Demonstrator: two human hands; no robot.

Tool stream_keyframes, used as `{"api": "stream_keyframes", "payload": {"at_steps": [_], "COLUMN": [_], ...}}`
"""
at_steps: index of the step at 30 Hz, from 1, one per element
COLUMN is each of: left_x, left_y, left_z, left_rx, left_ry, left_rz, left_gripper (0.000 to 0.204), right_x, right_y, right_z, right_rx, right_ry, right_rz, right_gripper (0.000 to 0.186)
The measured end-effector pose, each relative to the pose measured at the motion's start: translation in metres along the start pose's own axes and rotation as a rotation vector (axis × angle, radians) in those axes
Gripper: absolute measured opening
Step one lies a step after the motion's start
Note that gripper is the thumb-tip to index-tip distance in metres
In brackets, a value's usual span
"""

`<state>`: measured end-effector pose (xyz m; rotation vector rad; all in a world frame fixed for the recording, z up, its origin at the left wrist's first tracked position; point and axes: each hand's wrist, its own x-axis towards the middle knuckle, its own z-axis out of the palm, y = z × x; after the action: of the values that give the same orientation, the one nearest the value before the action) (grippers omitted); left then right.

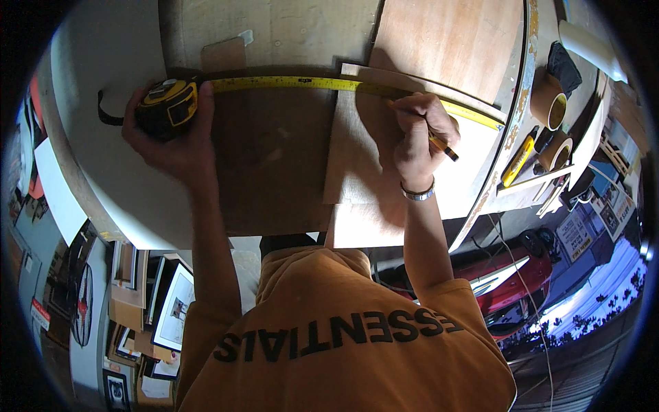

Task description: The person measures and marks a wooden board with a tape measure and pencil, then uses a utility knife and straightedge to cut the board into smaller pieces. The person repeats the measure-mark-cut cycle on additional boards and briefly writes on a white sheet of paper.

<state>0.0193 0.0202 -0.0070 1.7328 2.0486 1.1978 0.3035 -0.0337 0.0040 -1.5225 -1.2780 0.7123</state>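
Note:
My left hand grips a black and yellow tape measure at the left of the worktable, with its strap hanging to the left. The extended yellow blade crosses rightward over a thin wooden sheet and runs along a narrow strip beyond my right hand. My right hand is closed on a yellow and dark pencil at the blade's near edge, the pencil's tip largely hidden by my fingers. Another plywood piece lies behind the blade, and a small offcut lies at the back left.
On the right ledge lie a yellow utility knife, tape rolls, a black cloth, a white roll and thin sticks. Below the table's left side are stacked frames and a fan; at the lower right, cables and a red vehicle.

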Motion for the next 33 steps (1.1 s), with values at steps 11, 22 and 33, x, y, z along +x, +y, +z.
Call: {"api": "stream_keyframes", "payload": {"at_steps": [11, 22, 33], "left_x": [0.0, -0.001, 0.001], "left_y": [0.0, -0.005, -0.01], "left_z": [0.0, 0.001, 0.002], "left_rx": [-0.034, -0.121, -0.094], "left_ry": [0.006, 0.006, 0.03], "left_rz": [-0.028, -0.033, 0.002], "left_gripper": [0.079, 0.079, 0.08], "right_x": [-0.002, -0.002, 0.005], "right_y": [0.003, -0.001, 0.001], "right_z": [-0.002, -0.002, -0.022], "right_rx": [-0.058, -0.009, 0.707], "right_ry": [-0.033, -0.042, 0.224], "right_rz": [-0.009, 0.016, 0.318], "right_gripper": [0.016, 0.016, 0.014]}}
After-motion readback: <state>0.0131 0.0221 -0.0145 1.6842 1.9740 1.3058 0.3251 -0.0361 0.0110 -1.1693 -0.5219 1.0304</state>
